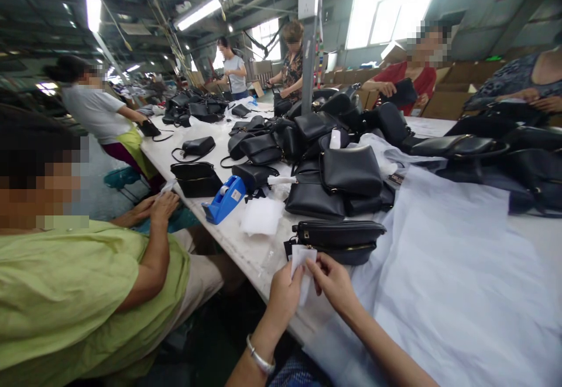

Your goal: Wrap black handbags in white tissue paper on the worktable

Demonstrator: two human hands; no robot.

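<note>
**Currently: tag handling at the bag table**

Long white work table (pixel 246 246) first; on its near edge lies a small black zip-top leather pouch (pixel 339 239). Just before it, left hand (pixel 284 293) and right hand (pixel 334 284) both pinch a small white paper tag (pixel 302 261) — judged mid-preparation; attaching it next calls for a steady fingertip grip.

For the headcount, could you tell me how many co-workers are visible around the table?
6: green-shirted person near left, white-shirted person far left, two standing people at the far end, two seated people right.

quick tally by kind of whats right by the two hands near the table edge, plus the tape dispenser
white paper slip, held by left hand and right hand: 1
black zip bag: 1
blue tape dispenser: 1
white pad: 1
total: 4
</note>
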